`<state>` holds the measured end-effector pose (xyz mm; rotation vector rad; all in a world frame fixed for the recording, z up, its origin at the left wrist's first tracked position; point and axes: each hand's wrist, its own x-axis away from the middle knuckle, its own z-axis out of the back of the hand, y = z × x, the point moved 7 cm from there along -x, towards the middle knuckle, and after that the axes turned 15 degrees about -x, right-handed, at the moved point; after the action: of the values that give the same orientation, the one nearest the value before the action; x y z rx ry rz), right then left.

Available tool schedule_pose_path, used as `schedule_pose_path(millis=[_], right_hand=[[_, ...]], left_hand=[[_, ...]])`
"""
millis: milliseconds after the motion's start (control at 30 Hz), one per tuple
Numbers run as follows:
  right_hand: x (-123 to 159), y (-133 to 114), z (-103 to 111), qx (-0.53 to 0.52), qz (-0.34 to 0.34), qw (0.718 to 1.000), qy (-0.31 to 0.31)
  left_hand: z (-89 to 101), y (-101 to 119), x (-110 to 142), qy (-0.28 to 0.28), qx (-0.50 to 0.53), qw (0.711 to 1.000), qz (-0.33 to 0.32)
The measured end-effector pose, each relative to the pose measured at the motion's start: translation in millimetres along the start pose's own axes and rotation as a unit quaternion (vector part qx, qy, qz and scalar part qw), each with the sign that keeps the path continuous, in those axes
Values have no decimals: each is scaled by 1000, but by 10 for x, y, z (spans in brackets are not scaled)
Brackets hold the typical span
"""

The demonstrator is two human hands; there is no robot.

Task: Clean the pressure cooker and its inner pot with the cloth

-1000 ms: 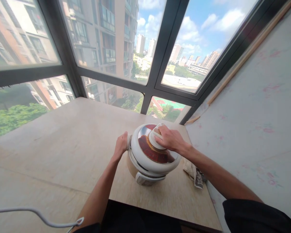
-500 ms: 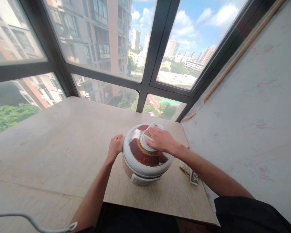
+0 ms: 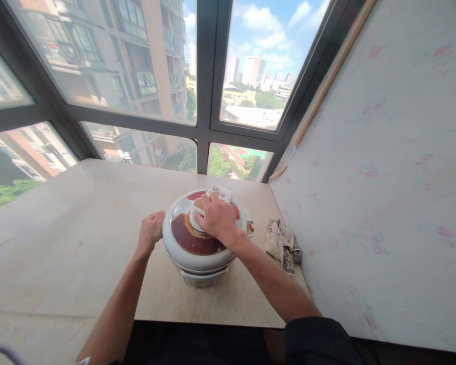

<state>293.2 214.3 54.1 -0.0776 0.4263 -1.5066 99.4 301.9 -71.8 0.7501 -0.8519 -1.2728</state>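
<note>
A round electric pressure cooker [image 3: 203,263] with a white rim stands upright on the pale wood-patterned surface. Its lid [image 3: 180,238] is shiny with dark red and gold areas and lies on the pot. My right hand [image 3: 218,218] is closed over the white lid handle [image 3: 198,207], near a round valve [image 3: 215,189] and a small red button. At the pot's left side, my left hand [image 3: 152,230] is wrapped round the side handle, which it mostly hides. On the right, the other side handle [image 3: 248,223] shows beyond my right forearm.
A crumpled beige and dark patterned cloth [image 3: 283,243] lies right of the cooker, beside the flowered wall [image 3: 383,203]. Dark window frames [image 3: 137,126] border the surface [image 3: 99,228] at the back. A grey cable [image 3: 2,349] shows at the lower left.
My view has swung right, so cooker and hands appear further left. More of the cloth and the cooker's right handle now shows. Both hands keep their hold.
</note>
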Motion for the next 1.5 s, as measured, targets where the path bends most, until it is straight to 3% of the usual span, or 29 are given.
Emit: schedule_pose_path(millis=[633, 1133, 1500], right_hand=[[-42, 96, 10, -88, 90, 992, -25], [-47, 54, -2, -67, -13, 997, -28], [-63, 71, -38, -31, 27, 998, -43]], left_hand=[[50, 86, 79, 29, -28, 999, 12], [15, -11, 40, 23, -4, 999, 38], [-33, -72, -3, 12, 32, 998, 43]])
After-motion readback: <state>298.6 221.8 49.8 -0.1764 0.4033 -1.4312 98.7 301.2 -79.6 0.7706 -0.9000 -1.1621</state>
